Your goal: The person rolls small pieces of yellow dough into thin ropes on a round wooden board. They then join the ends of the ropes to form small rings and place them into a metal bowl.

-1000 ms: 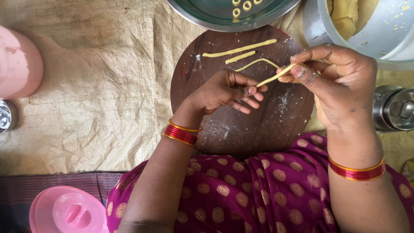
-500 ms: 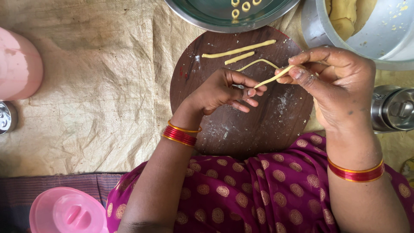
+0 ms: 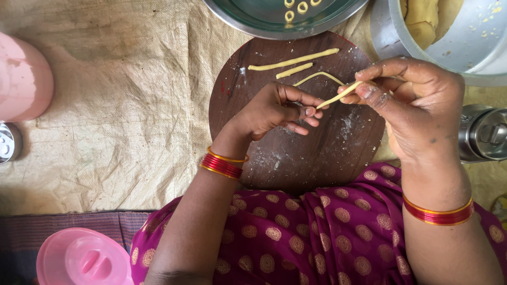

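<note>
The dough strip (image 3: 338, 97) hangs between the hands above the board (image 3: 296, 153), long axis slanting up to the right: right hand (image 3: 417, 105) pinches its upper end, left hand (image 3: 274, 111) fingertips pinch the lower

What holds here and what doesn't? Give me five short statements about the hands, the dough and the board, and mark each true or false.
1. The right hand pinches one end of a thin dough strip. True.
2. The left hand lies flat on the sacking. False: it is raised over the round wooden board, its fingers at the strip's other end.
3. Three more dough strips lie on the board's far part. True.
4. The steel bowl at the top holds no dough. False: a few small dough rings lie in it.
5. The pink lid sits on the board. False: it lies at the lower left, off the board.
</note>
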